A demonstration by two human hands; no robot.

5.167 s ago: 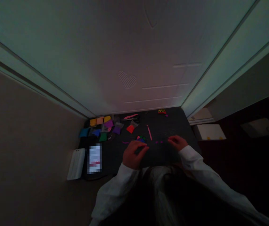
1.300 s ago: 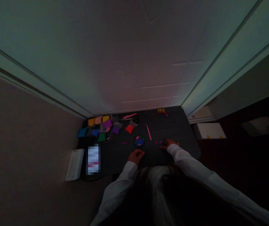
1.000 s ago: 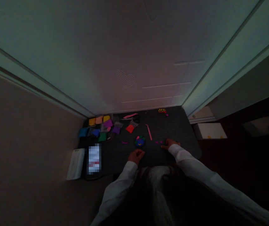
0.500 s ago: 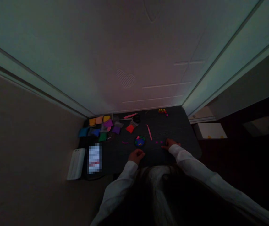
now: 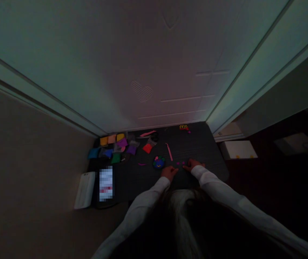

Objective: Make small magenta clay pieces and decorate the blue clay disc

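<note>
My left hand (image 5: 169, 173) is low over the dark table, thumb and fingers pinched together; anything between them is too small to make out. It is just below and right of a round blue piece (image 5: 158, 164) bearing green, pink and yellow bits. Two small purple dots (image 5: 183, 163) lie side by side near the fingertips of my right hand (image 5: 194, 164). That hand rests on the table with its fingers drawn together, and whatever they press on is hidden. Above the dots lies a pair of pink tweezers (image 5: 169, 152). A thin purple strip (image 5: 141, 164) is left of the blue piece.
Several bags of coloured clay (image 5: 116, 157) crowd the table's back left, with a red bag (image 5: 148, 148) nearer the middle. Scissors (image 5: 154, 136) and a yellow-dotted red piece (image 5: 183, 127) lie along the back. A lit phone (image 5: 105, 183) and a white case (image 5: 85, 190) are at left.
My left hand has moved right, from below-left of the blue piece towards the purple dots, still pinched. My right hand stays almost in place. The whole view has shifted slightly.
</note>
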